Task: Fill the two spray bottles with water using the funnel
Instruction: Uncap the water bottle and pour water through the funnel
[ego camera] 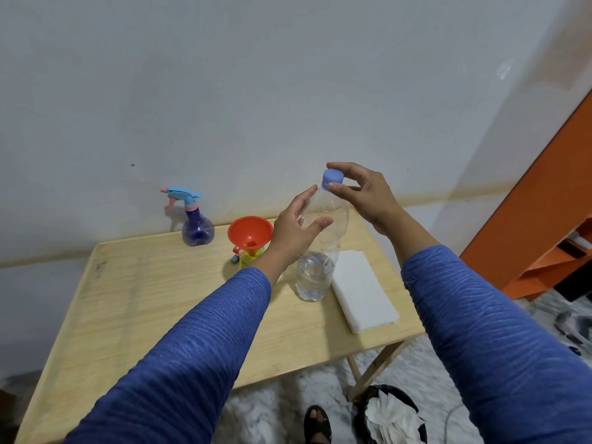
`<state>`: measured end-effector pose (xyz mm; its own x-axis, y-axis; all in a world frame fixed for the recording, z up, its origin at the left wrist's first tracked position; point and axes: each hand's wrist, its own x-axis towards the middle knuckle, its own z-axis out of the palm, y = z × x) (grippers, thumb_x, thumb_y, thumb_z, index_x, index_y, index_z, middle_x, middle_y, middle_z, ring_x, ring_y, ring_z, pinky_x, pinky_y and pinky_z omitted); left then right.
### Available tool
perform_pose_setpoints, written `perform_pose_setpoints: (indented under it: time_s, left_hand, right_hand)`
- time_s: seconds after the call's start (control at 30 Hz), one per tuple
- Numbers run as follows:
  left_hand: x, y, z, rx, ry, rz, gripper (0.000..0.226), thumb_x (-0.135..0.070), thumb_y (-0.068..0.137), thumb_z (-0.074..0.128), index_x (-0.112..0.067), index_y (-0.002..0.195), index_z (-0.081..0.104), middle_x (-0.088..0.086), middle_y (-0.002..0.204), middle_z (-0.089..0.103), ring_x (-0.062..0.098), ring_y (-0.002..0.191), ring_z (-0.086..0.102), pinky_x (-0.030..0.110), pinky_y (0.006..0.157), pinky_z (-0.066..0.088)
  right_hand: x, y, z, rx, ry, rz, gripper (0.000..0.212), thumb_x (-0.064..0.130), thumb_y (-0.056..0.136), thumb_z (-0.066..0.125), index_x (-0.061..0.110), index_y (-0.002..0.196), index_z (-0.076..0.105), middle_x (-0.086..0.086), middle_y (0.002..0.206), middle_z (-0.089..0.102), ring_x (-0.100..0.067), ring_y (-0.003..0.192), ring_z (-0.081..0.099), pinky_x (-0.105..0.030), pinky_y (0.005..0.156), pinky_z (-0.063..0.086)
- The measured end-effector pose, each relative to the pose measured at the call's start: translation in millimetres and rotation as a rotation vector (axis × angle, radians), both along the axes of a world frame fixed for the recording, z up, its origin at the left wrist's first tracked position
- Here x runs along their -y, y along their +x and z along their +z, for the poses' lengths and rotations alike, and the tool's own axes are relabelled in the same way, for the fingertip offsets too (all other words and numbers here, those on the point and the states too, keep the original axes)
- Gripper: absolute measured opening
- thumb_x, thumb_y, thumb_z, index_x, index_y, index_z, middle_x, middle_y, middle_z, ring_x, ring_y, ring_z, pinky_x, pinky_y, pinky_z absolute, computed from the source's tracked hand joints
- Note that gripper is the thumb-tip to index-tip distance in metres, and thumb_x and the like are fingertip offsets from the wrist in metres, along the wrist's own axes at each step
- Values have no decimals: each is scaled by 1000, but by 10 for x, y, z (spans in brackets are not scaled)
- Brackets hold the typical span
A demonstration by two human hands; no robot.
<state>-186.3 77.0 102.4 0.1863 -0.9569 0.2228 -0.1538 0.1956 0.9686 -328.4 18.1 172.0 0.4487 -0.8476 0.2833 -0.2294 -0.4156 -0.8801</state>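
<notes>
Two hands at a clear water bottle [315,251] standing on the table [160,283]
Right hand [365,193] pinches its blue cap [333,178]; left hand [294,229], fingers spread, cups the bottle's side; orange funnel [250,233] behind

I am wearing long blue ribbed-knit sleeves [198,347] reaching my wrists, and a black open-toed sandal [317,424].

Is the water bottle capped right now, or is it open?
Capped, as far as shows: the blue cap sits on the neck of the water bottle, pinched by the right hand. Whether it is screwed tight, cannot tell.
</notes>
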Motion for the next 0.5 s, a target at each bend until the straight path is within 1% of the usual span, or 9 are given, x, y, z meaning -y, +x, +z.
perform_pose_setpoints:
  time_s: [0.07,0.13,0.2,0.37,0.43,0.5]
  left_hand:
    - [8,-12,-6,4,-6,0,67,-21,83,72,-31,141,40,-12,142,44,2,133,35,27,110,31]
    - [10,-14,-5,0,-11,6,67,-21,83,72,-30,140,40,-15,137,46,-1,130,37,22,106,32]
    - [9,-17,-14,-23,-16,5,66,-18,83,72,-29,140,41,-18,131,47,-5,125,38,18,104,32]
    - [14,-21,-80,-72,-20,-1,63,-21,82,73,-29,136,42,-19,135,43,-3,131,34,26,112,27]
    - [16,-17,-84,-83,-16,4,63,-20,81,73,-25,136,41,-18,136,43,-2,132,34,26,112,27]
    - [9,-19,-84,-95,-16,15,63,-17,81,73,-20,135,40,-15,134,43,0,131,34,21,109,30]
  right_hand:
    - [8,10,8,25,-3,-18,34,17,87,66,22,120,61,8,115,62,-6,112,55,-28,96,44]
    - [29,0,22,67,11,-31,32,14,88,64,21,119,61,7,117,61,-7,112,55,-23,93,43]
    - [54,-27,33,130,33,-47,32,13,87,65,23,117,61,5,119,62,-9,114,55,-25,96,44]
    - [62,-193,-73,240,100,-160,32,13,83,69,22,113,63,5,115,65,-9,113,56,-23,95,45]
    - [25,-294,-196,258,130,-201,30,12,82,70,23,109,64,5,111,65,-9,109,58,-23,95,46]
    - [-22,-403,-394,255,168,-230,29,9,82,70,22,108,64,5,107,65,-9,103,59,-21,92,47]
